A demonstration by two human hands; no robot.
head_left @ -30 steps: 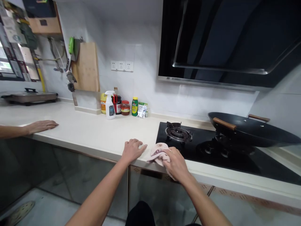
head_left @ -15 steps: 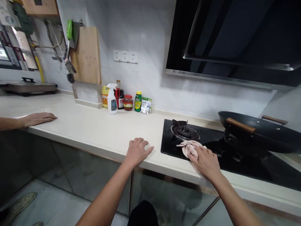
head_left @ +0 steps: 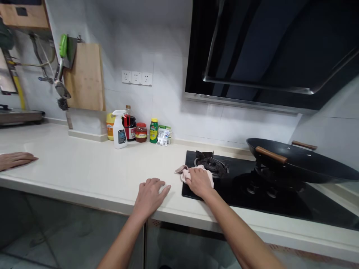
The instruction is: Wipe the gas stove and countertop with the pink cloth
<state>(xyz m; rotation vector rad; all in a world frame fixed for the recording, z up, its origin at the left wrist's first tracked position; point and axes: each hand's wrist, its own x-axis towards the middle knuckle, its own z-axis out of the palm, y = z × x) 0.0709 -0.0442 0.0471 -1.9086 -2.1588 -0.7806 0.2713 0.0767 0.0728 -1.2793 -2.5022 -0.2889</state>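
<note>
My right hand [head_left: 201,182] grips a pale pink cloth [head_left: 185,175] and presses it on the left end of the black gas stove [head_left: 232,194]. The cloth lies just in front of the left burner [head_left: 211,164], part of it hidden beneath my fingers. Resting on the cream countertop [head_left: 92,170] near its front edge, my left hand [head_left: 150,196] has its fingers loosely spread and holds nothing. It is a short way left of the stove.
A black wok [head_left: 303,160] with wooden handles sits over the right burner. A white spray bottle [head_left: 120,132], sauce bottles and a red-lidded jar [head_left: 141,133] line the wall. Another person's hand [head_left: 17,160] lies on the counter at far left. A range hood [head_left: 252,56] hangs above.
My right hand has slid the cloth leftward along the stove, to its left edge. The view has shifted to the right and up. My left hand stays on the counter.
</note>
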